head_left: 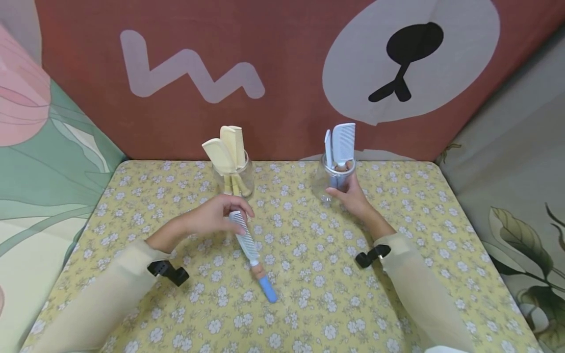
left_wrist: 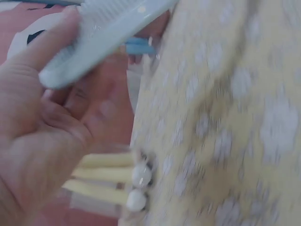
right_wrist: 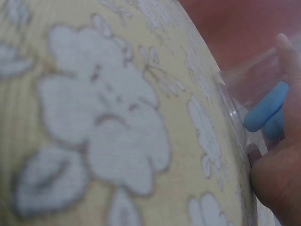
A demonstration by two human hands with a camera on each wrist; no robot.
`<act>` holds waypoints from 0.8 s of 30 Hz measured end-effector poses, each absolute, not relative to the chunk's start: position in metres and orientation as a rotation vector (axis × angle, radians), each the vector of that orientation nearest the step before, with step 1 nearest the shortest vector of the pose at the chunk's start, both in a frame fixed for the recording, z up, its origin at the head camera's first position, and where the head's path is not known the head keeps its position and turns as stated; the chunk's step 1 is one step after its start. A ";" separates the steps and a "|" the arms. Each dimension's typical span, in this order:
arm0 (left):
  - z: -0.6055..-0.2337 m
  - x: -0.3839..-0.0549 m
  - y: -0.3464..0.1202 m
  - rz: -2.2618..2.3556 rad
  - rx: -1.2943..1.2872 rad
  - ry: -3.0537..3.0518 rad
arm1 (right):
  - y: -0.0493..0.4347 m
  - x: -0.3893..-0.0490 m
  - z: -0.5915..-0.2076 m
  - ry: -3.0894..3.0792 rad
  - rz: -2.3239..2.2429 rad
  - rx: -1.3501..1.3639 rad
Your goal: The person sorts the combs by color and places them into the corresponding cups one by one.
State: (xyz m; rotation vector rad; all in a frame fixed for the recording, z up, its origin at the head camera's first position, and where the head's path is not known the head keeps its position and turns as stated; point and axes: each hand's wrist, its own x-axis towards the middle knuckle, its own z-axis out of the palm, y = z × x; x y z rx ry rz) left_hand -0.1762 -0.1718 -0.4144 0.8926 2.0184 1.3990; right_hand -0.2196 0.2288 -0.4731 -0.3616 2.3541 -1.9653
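My left hand [head_left: 216, 215] pinches the toothed end of a pale blue comb [head_left: 248, 245], whose blue handle points down toward the table's near side. In the left wrist view the comb [left_wrist: 101, 44] lies between thumb and fingers. My right hand [head_left: 353, 193] grips a clear jar [head_left: 321, 184] on the table's far right. Pale blue combs [head_left: 343, 142] stand in that jar, teeth ends up; their blue handle ends [right_wrist: 265, 108] show through its wall in the right wrist view. Just beyond my left hand is another clear jar [head_left: 248, 181] with several cream combs [head_left: 220, 154].
The table [head_left: 309, 304] has a yellow flowered cloth. A red-brown fabric backdrop [head_left: 291, 63] hangs along the far edge, with patterned curtains [head_left: 53, 162] at the sides. Both wrists wear black bands [head_left: 169, 271].
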 end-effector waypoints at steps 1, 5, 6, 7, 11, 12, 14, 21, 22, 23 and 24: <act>-0.413 -0.176 -0.170 1.469 0.845 1.979 | 0.229 -0.219 -0.473 2.353 -1.968 -0.369; -0.410 -0.176 -0.164 1.664 0.687 1.910 | 0.228 -0.219 -0.472 2.348 -1.971 -0.380; -0.409 -0.176 -0.162 1.689 0.661 1.913 | 0.228 -0.219 -0.472 2.349 -1.969 -0.377; -0.408 -0.176 -0.160 1.716 0.648 1.903 | 0.228 -0.219 -0.472 2.349 -1.969 -0.378; -0.406 -0.175 -0.151 1.777 0.644 1.861 | 0.228 -0.219 -0.472 2.342 -1.966 -0.372; -0.406 -0.175 -0.149 1.784 0.649 1.843 | 0.228 -0.219 -0.472 2.345 -1.964 -0.371; -0.406 -0.176 -0.145 1.790 0.664 1.816 | 0.229 -0.220 -0.472 2.349 -1.964 -0.369; -0.404 -0.178 -0.136 1.781 0.681 1.774 | 0.228 -0.219 -0.472 2.334 -1.980 -0.382; -0.404 -0.179 -0.135 1.773 0.689 1.776 | 0.228 -0.219 -0.472 2.326 -1.983 -0.384; -0.403 -0.179 -0.134 1.770 0.692 1.772 | 0.228 -0.218 -0.473 2.321 -1.985 -0.383; -0.402 -0.179 -0.132 1.766 0.699 1.771 | 0.228 -0.218 -0.473 2.315 -1.990 -0.384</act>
